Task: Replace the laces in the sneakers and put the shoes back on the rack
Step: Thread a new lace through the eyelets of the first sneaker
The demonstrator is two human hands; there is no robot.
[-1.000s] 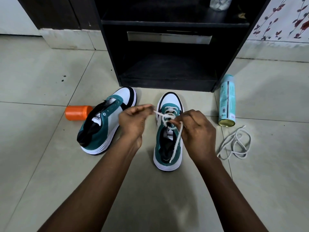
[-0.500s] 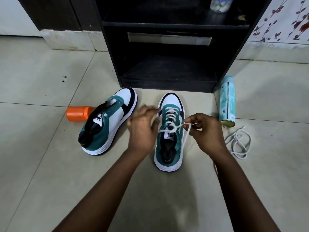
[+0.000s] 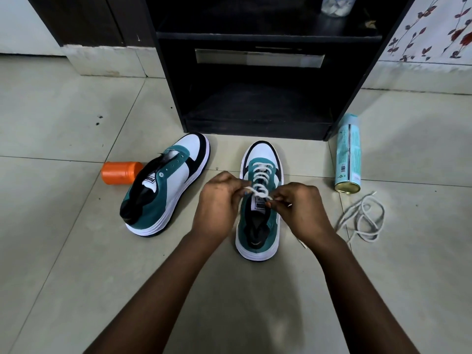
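The left hand (image 3: 217, 203) was curled and pinched one end of the white lace (image 3: 260, 191). The right hand (image 3: 298, 208) was curled too and pinched the other end of the same lace. The two hands were close together, just above the tongue of the laced sneaker (image 3: 260, 200). Between them the lace made a small loop.

The laced sneaker stood flat on the floor (image 3: 63, 251), in the middle, with its toe pointing far away toward the rack (image 3: 255, 72). It was teal, white and black. White lace rows crossed its front part.

To the left of it lay the other sneaker (image 3: 163, 185). It was tipped a bit on its side, and its toe pointed far and to the right. Its lace holes looked bare. The two shoes were near each other but not touching.

Just behind the left shoe, an orange bottle (image 3: 120, 172) lay on its side on the floor.

On the right, a light blue spray can (image 3: 348, 154) lay on the floor, close to the rack's corner. Near it, closer to the person, a loose pale lace (image 3: 362, 218) lay in a messy pile on the floor.

The dark rack stood at the far side. Its low shelf was dark inside. On the higher shelf sat a clear jar (image 3: 335, 5) with white bits in it.
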